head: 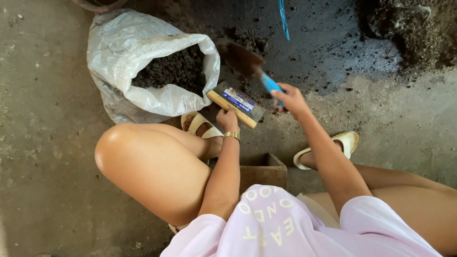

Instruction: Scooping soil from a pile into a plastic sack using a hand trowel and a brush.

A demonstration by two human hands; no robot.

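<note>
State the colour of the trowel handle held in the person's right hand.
Bright blue handle, gripped by the right hand; head view.

White plastic sack point(124, 57) on the floor at upper left, mouth rolled open, filled with dark lumpy soil, clear rectangular pouch point(242, 103) just right of it, blue-and-white label point(236, 100) on its face, tan strip along one edge

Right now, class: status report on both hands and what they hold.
Left hand grips clear packet. Right hand holds blue-handled trowel. Open sack of soil beside them.
</note>
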